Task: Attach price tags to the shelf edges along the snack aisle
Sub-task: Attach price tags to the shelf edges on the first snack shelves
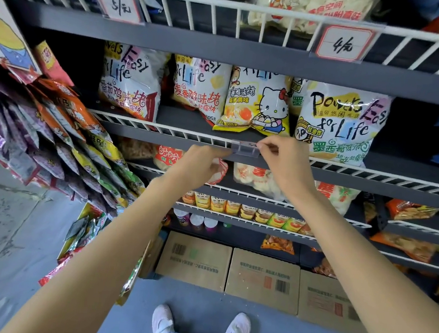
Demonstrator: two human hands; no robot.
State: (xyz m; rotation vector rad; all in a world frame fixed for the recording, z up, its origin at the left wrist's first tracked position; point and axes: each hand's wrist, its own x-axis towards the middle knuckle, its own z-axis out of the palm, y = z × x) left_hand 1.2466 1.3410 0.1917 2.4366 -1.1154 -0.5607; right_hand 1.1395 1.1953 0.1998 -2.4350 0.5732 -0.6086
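the clear tag holder (244,148) is sitting on the wire shelf edge (178,132). the right hand (281,156) is pinching its right end; the left hand (202,162) is gripping its left end. it is likely light, thin, slippery plastic: grip both ends, avoiding flex.

Grey steel shelving unit (225,46) with white wire front rails (361,173), tiered from top edge down to floor level. Snack bags (132,84) stocked upright on the middle tier; small cans (235,207) in a row on a lower tier. Hanging strips of packets (54,132) at the left end of the shelving. Three cardboard cartons (263,279) side by side on the floor against the shelf base. Floor (3,225) of worn, cracked blue-grey concrete. Lighting even and dim, shelf recesses in shadow.
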